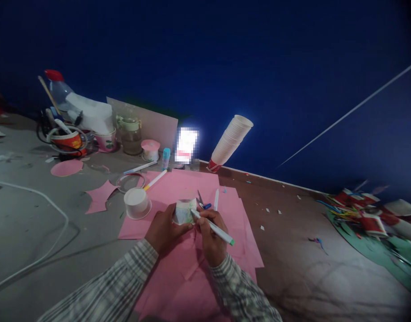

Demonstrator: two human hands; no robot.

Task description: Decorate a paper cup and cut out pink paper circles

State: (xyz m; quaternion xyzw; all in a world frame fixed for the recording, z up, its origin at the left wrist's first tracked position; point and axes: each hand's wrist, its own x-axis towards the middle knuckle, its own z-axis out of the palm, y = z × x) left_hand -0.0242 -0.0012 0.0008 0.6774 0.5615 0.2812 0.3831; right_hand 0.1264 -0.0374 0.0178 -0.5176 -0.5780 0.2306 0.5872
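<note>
My left hand (165, 230) grips a small white paper cup (184, 212) by its side, fingers partly hidden behind it. Pale blue and green marks show on the cup's wall. In my right hand (212, 235) is a white marker with a green end (222, 233), its tip at the cup's right side. Both hands are over pink paper sheets (195, 183). Just beyond the cup lie scissors (200, 199), a blue cap (207, 206) and a white marker (216, 200). An upside-down white paper cup (136, 201) stands left of my left hand.
A tall leaning stack of paper cups (230, 141) stands by the blue wall. Further left are a glue stick (166, 158), a glass jar (130, 136) and a cup of tools (69, 142). Pink cutouts (101, 197) and a white cable (54, 210) lie left; cup scraps (373, 223) right.
</note>
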